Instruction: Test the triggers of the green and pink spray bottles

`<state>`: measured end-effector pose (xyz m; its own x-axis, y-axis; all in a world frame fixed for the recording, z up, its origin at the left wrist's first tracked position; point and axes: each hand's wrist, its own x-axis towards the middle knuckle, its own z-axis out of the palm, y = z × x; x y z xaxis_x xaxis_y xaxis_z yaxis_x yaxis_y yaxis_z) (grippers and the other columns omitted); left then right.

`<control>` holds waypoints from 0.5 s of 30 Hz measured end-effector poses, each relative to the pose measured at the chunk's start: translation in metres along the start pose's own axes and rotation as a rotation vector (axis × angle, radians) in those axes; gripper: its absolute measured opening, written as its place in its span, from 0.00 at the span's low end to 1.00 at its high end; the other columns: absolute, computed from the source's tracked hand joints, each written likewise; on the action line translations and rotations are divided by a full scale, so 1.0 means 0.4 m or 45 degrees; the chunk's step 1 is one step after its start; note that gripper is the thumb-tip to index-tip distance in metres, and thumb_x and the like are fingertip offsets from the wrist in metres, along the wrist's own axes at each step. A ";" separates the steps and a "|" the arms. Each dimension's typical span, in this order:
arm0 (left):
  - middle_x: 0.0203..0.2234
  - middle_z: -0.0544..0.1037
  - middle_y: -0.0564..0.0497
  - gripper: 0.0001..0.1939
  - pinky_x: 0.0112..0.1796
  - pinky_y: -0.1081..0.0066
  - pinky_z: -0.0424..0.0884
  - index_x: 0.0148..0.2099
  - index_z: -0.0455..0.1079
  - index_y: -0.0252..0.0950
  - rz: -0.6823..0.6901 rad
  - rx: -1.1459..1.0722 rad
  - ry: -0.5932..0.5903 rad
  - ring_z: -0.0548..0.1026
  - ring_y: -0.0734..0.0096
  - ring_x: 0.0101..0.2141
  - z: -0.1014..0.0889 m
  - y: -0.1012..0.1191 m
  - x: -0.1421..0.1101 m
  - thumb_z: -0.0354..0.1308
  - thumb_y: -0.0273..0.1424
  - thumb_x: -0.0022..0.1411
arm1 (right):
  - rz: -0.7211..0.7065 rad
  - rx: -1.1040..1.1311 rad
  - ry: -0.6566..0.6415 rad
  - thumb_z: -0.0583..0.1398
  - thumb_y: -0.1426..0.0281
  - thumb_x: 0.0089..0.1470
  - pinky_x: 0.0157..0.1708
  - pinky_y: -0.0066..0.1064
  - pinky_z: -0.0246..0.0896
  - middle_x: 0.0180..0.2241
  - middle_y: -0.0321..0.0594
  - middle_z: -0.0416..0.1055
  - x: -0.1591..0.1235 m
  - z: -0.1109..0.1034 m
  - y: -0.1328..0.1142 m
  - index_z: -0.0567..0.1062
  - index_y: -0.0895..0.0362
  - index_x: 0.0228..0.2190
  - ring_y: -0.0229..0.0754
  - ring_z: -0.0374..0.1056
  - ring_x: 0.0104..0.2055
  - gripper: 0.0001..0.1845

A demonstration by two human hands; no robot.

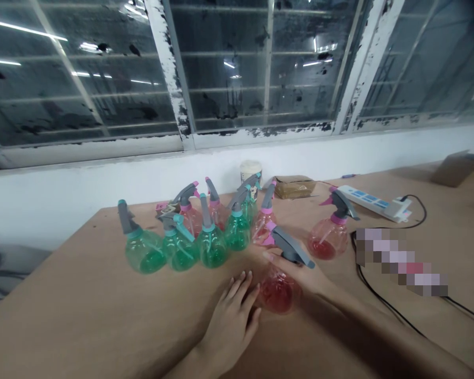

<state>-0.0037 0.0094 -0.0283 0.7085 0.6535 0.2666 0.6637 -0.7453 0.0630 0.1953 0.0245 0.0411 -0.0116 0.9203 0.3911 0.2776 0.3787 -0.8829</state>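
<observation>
Head view: our right fingers (275, 260) gripped the round red plastic spray bottle (278, 292), left fingers (242, 288) released; apparent positioning next required steadiness.

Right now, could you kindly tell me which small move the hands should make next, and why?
Probably cup the left hand against the round, see-through red spray bottle with a pink-and-grey head: the right hand grasps its upper part, while the left lies beside its body with fingers outstretched, so a second hold could steady it.
</observation>
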 end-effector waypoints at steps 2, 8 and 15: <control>0.59 0.62 0.43 0.20 0.54 0.54 0.63 0.57 0.61 0.35 -0.002 -0.009 0.014 0.59 0.57 0.58 0.002 0.000 -0.001 0.48 0.31 0.64 | -0.032 -0.053 0.015 0.60 0.60 0.49 0.31 0.34 0.68 0.29 0.36 0.73 0.001 0.000 -0.015 0.74 0.51 0.36 0.43 0.69 0.30 0.12; 0.59 0.62 0.43 0.20 0.54 0.54 0.63 0.57 0.61 0.35 -0.021 -0.031 0.004 0.59 0.58 0.59 0.000 0.002 -0.002 0.49 0.30 0.63 | -0.050 -0.098 0.042 0.59 0.61 0.50 0.29 0.32 0.66 0.27 0.35 0.71 0.004 0.001 -0.034 0.74 0.52 0.30 0.40 0.67 0.28 0.08; 0.59 0.62 0.43 0.20 0.54 0.54 0.63 0.58 0.61 0.35 0.002 -0.015 0.009 0.59 0.58 0.58 0.001 -0.001 -0.001 0.48 0.31 0.64 | -0.039 -0.079 0.032 0.59 0.59 0.50 0.27 0.31 0.65 0.22 0.34 0.67 0.005 0.005 -0.022 0.72 0.53 0.24 0.39 0.65 0.25 0.11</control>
<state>-0.0041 0.0096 -0.0288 0.7076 0.6516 0.2735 0.6600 -0.7476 0.0737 0.1909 0.0232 0.0489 0.0027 0.9055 0.4244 0.3369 0.3988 -0.8529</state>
